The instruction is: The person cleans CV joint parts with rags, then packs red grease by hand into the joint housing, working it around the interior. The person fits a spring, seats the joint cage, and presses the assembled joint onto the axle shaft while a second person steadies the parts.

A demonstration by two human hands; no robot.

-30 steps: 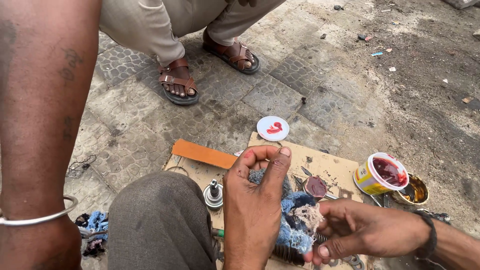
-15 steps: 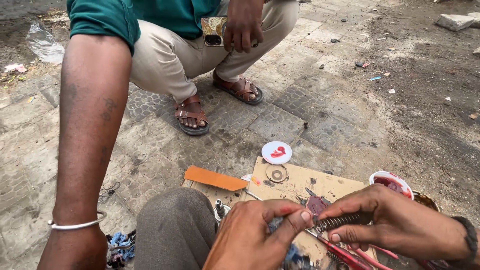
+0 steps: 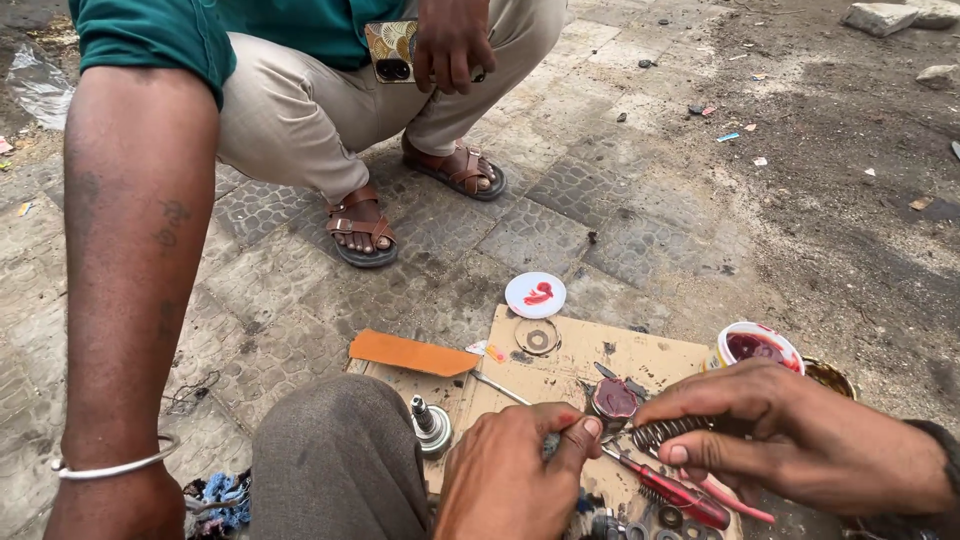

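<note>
Head view: a cardboard sheet (image 3: 640,355) lies on the paving, an open tub of red grease (image 3: 758,346) at its right edge. Above it, the right hand (image 3: 790,440) pinches a dark coil spring (image 3: 668,430) while the left hand (image 3: 520,475) pinches its near end. Spring fitting seems underway; next likely needs steady alignment.

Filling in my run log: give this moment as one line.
left hand: pinching spring end | right hand: holding spring | under hands: red pliers, cardboard | beside: grease tub
</note>
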